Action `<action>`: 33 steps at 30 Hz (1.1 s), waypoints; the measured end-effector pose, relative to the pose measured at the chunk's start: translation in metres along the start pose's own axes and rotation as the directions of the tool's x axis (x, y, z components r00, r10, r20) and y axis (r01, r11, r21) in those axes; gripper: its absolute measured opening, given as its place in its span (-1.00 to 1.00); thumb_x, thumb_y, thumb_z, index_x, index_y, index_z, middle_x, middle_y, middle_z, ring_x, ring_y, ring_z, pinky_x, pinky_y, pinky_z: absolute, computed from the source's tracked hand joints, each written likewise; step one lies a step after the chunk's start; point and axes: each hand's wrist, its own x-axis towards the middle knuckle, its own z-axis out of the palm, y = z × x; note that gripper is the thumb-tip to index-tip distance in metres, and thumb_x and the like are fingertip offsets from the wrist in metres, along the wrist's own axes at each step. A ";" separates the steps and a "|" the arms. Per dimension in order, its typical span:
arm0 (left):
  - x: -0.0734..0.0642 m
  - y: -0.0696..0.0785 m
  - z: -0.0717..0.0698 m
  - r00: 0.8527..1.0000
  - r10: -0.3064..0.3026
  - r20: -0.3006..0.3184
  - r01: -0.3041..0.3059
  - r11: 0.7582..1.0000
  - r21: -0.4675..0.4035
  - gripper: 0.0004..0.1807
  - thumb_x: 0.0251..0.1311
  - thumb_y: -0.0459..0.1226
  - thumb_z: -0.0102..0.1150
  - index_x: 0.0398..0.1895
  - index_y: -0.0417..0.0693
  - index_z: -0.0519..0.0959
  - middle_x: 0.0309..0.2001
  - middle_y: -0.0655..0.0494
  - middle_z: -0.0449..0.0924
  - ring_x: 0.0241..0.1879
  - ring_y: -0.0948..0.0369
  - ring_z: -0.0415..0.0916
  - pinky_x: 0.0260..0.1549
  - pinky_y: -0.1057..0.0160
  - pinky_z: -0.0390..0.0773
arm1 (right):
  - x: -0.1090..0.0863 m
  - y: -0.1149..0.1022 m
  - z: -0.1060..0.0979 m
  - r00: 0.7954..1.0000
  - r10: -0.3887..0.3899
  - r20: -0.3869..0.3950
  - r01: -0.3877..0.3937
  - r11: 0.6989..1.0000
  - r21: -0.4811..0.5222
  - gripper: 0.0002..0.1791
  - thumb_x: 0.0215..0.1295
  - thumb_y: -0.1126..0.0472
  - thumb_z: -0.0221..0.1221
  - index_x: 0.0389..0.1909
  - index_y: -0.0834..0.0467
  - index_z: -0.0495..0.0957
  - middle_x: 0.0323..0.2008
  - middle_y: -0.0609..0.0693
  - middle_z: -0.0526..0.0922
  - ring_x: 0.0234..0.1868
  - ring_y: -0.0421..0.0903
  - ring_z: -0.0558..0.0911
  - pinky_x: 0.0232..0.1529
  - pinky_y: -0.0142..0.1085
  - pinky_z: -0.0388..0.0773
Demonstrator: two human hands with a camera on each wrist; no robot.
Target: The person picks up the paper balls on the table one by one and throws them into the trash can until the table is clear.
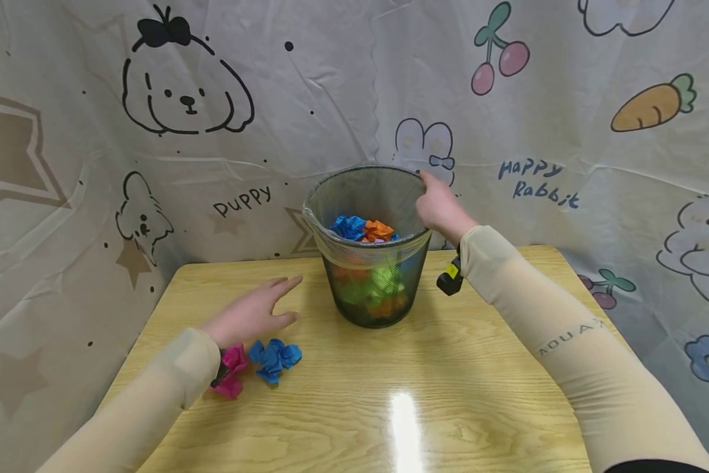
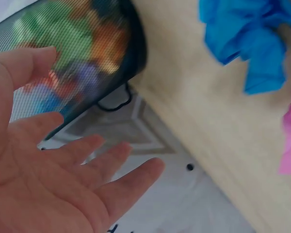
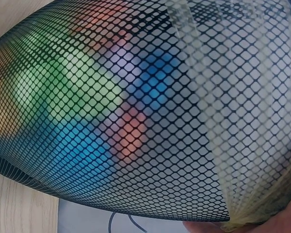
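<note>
A black mesh wastebasket point(image 1: 410, 279) lined with a clear plastic bag stands near the table's far edge. Blue crumpled paper point(image 1: 348, 227) and orange crumpled paper point(image 1: 378, 230) show over its front rim, and green paper point(image 3: 82, 92) shows through the mesh. My right hand point(image 1: 443, 205) grips the basket's rim on the right, over the bag's edge. To the left of the basket, my left hand point(image 1: 250, 312) hangs above the table with spread fingers and an empty palm. Below it lie a blue crumpled paper ball point(image 1: 274, 360) and a pink one point(image 1: 231, 373), partly hidden by the wrist.
The wooden table point(image 1: 449, 394) reaches toward me, with a bright reflection on its front part. A light cloth point(image 1: 330, 85) printed with cartoon animals, stars and fruit hangs close behind the basket and along both sides.
</note>
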 end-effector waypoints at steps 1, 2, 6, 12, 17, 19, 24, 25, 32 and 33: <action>-0.002 0.000 0.004 1.000 -0.005 0.019 0.005 1.000 -0.006 -0.16 0.41 0.05 0.16 0.66 0.11 0.08 0.56 -0.25 0.09 0.47 -0.25 0.14 0.33 -0.29 0.24 | 0.000 0.000 0.000 1.000 -0.001 -0.002 0.001 1.000 0.002 -0.18 0.39 0.48 -0.32 0.67 0.15 -0.22 0.64 0.15 -0.11 0.41 0.13 0.23 -0.33 -0.16 0.38; -0.004 0.000 0.008 0.999 -0.007 0.037 0.007 1.000 -0.011 -0.16 0.41 0.03 0.17 0.66 0.10 0.09 0.55 -0.27 0.08 0.46 -0.26 0.15 0.31 -0.30 0.26 | -0.001 0.000 0.000 1.000 -0.001 -0.001 0.001 1.000 0.001 -0.18 0.39 0.48 -0.32 0.67 0.14 -0.22 0.64 0.15 -0.11 0.40 0.13 0.23 -0.34 -0.16 0.38; -0.013 0.001 0.023 0.996 0.002 0.094 0.000 1.000 -0.028 -0.18 0.39 -0.03 0.21 0.64 0.03 0.15 0.53 -0.35 0.11 0.42 -0.29 0.21 0.26 -0.27 0.34 | -0.002 0.001 0.000 1.000 -0.004 0.001 0.004 1.000 0.007 -0.18 0.40 0.48 -0.33 0.67 0.13 -0.23 0.64 0.14 -0.13 0.42 0.12 0.21 -0.29 -0.14 0.38; -0.024 -0.002 0.044 0.992 0.012 0.127 -0.009 1.000 -0.027 -0.22 0.39 -0.10 0.25 0.60 -0.08 0.22 0.49 -0.45 0.11 0.40 -0.39 0.18 0.25 -0.33 0.32 | -0.003 0.001 0.000 1.000 -0.012 -0.003 0.012 1.000 0.013 -0.18 0.38 0.49 -0.32 0.67 0.16 -0.22 0.64 0.15 -0.13 0.43 0.12 0.20 -0.14 -0.09 0.41; -0.027 -0.008 0.061 0.993 0.020 0.113 -0.021 1.000 0.016 -0.22 0.30 -0.22 0.33 0.55 -0.15 0.28 0.44 -0.52 0.15 0.36 -0.44 0.21 0.25 -0.35 0.31 | -0.004 0.001 0.000 1.000 -0.019 -0.010 0.019 1.000 -0.001 -0.18 0.37 0.49 -0.31 0.66 0.18 -0.20 0.63 0.16 -0.11 0.53 0.08 0.10 0.22 -0.05 0.30; -0.028 -0.009 0.066 0.994 0.003 0.111 -0.005 1.000 0.022 -0.21 0.26 -0.26 0.36 0.55 -0.15 0.30 0.44 -0.53 0.16 0.36 -0.44 0.20 0.25 -0.36 0.30 | -0.004 0.001 0.000 1.000 -0.018 -0.013 0.018 1.000 -0.004 -0.19 0.37 0.49 -0.30 0.66 0.19 -0.19 0.63 0.16 -0.10 0.55 0.06 0.07 0.27 -0.05 0.25; -0.033 -0.009 0.075 0.992 -0.046 0.115 0.044 0.999 0.016 -0.22 0.24 -0.32 0.37 0.53 -0.16 0.32 0.43 -0.52 0.17 0.36 -0.46 0.17 0.22 -0.41 0.29 | -0.006 0.000 -0.001 1.000 -0.011 -0.011 0.011 1.000 0.000 -0.18 0.37 0.49 -0.30 0.66 0.18 -0.19 0.63 0.16 -0.10 0.52 0.09 0.12 0.24 -0.04 0.29; -0.033 -0.009 0.076 0.993 -0.048 0.111 0.047 0.999 0.016 -0.24 0.23 -0.33 0.36 0.52 -0.17 0.34 0.42 -0.53 0.18 0.35 -0.47 0.18 0.21 -0.42 0.30 | -0.006 0.000 -0.001 1.000 -0.010 -0.010 0.010 1.000 0.001 -0.18 0.36 0.49 -0.30 0.66 0.18 -0.19 0.63 0.16 -0.11 0.51 0.09 0.11 0.25 -0.03 0.29; -0.040 -0.008 0.078 0.986 -0.100 0.133 0.101 0.995 -0.001 -0.16 0.06 -0.34 0.32 0.50 -0.21 0.34 0.45 -0.53 0.10 0.36 -0.51 0.12 0.16 -0.46 0.32 | -0.007 0.000 -0.001 1.000 -0.012 -0.006 0.012 1.000 0.007 -0.17 0.36 0.49 -0.31 0.67 0.16 -0.20 0.64 0.16 -0.13 0.47 0.10 0.14 0.16 -0.05 0.34; -0.040 -0.007 0.078 0.983 -0.110 0.145 0.112 0.994 -0.006 -0.12 0.00 -0.33 0.33 0.51 -0.21 0.33 0.47 -0.52 0.08 0.37 -0.50 0.10 0.16 -0.46 0.32 | -0.007 0.000 -0.001 1.000 -0.013 -0.006 0.013 1.000 0.008 -0.17 0.36 0.49 -0.31 0.67 0.16 -0.20 0.64 0.15 -0.12 0.46 0.10 0.15 0.09 -0.06 0.37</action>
